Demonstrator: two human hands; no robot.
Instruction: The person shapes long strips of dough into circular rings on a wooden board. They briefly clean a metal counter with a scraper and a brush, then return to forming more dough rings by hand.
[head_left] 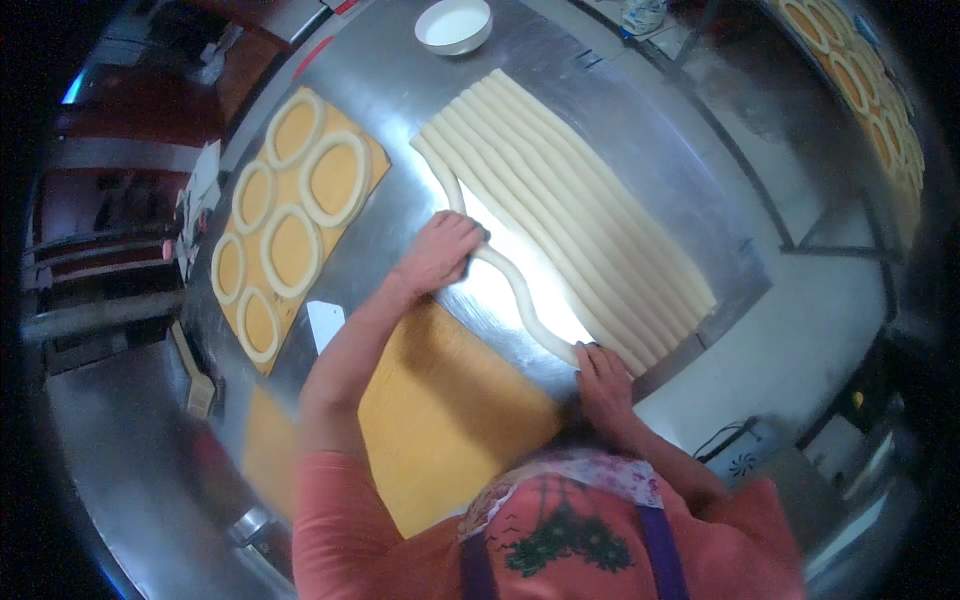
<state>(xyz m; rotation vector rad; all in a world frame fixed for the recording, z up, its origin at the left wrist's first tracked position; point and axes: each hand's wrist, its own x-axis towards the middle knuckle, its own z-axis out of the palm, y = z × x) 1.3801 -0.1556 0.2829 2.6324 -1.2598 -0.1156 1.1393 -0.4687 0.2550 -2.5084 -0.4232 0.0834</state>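
Observation:
A long rope of pale dough (520, 290) curves across the steel table (390, 110). My left hand (445, 250) is closed round it partway along, and the far stretch runs on beyond the fist to the row's far corner. Near the rope's close end, my right hand (602, 380) grips it with the fingers curled over. Several straight dough ropes (570, 210) lie side by side in a slanting row just right of the held one. In front of me is a bare orange-yellow board (450, 410), partly beneath my left forearm.
At the left, another orange-yellow board (290, 185) carries several dough rings (335, 180). A white scraper (326, 322) lies beside it. A bowl of white contents (453, 27) stands at the far edge. A wooden-handled brush (195, 380) rests at left; more rings (855, 80) sit far right.

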